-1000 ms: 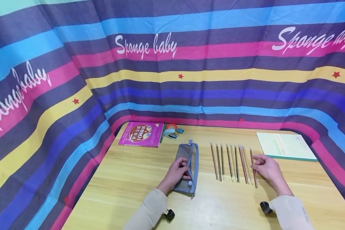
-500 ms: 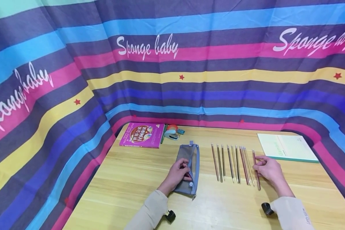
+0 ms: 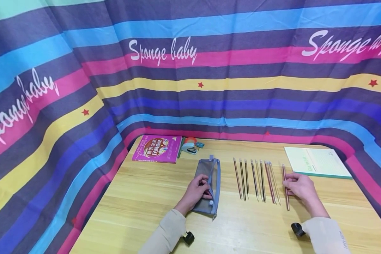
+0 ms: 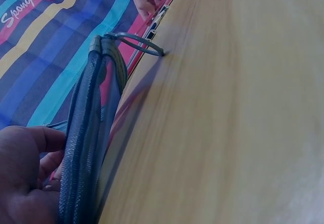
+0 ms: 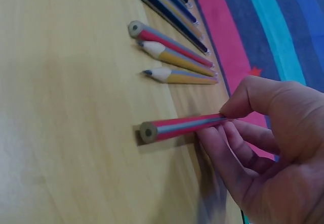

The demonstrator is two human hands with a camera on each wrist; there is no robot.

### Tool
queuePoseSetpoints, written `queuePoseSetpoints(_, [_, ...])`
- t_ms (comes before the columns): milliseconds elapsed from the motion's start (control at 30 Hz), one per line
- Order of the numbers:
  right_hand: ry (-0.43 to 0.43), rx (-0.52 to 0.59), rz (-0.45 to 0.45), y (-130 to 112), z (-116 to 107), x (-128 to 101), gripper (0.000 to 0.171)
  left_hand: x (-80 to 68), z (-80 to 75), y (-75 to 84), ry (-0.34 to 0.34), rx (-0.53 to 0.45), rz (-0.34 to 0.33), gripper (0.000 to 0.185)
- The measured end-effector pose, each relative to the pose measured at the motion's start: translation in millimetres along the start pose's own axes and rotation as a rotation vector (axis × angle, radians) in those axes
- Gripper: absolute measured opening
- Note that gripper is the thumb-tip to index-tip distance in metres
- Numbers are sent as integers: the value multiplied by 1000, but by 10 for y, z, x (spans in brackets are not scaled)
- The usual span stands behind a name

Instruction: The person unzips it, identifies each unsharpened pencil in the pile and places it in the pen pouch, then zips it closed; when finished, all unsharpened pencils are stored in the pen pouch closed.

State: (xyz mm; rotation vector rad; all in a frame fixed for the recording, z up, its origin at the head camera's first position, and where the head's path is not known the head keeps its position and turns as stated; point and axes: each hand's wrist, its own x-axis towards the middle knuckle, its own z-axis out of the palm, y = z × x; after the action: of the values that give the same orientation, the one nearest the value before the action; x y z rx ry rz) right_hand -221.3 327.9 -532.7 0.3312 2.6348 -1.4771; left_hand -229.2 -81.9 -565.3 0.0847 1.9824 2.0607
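My left hand (image 3: 193, 193) grips the near side of a grey-blue mesh pencil case (image 3: 204, 168), which lies with its zip side towards the pencils. In the left wrist view, thumb and fingers hold the zipped edge (image 4: 81, 148). On the right, my right hand (image 3: 302, 189) pinches a red-and-silver striped pencil (image 5: 182, 126) between thumb and fingers. Its end facing the right wrist camera is flat and unsharpened. To its left lies a row of several pencils, among them yellow pencils (image 5: 185, 77) with sharpened tips and another red pencil (image 5: 172, 44).
A purple book (image 3: 157, 150) lies at the back left, beside a light-blue stapler (image 3: 189, 147) and an orange round item (image 3: 190, 140). A pale green notebook (image 3: 317, 162) is at the back right. A striped curtain (image 3: 209, 102) borders the wooden table (image 3: 130, 211).
My right hand has shifted to the right with the red pencil, widening the gap between it and the row. My left hand stays on the pencil case.
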Motion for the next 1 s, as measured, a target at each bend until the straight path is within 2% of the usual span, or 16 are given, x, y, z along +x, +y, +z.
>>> queuePoseSetpoints(233, [-2, 107, 7, -40, 4, -54, 59, -3, 8, 1, -2, 0, -4, 30])
queuePoseSetpoints(433, [-50, 233, -16, -147, 84, -105, 59, -13, 10, 10, 1, -4, 3, 30])
queuePoseSetpoints(567, [-70, 281, -16, -235, 184, -133, 58, -5, 4, 12, 2, 2, -7, 30])
queuePoseSetpoints(1000, [-128, 336, -83, -538, 637, -202, 52, 11, -2, 2, 3, 17, 2, 30])
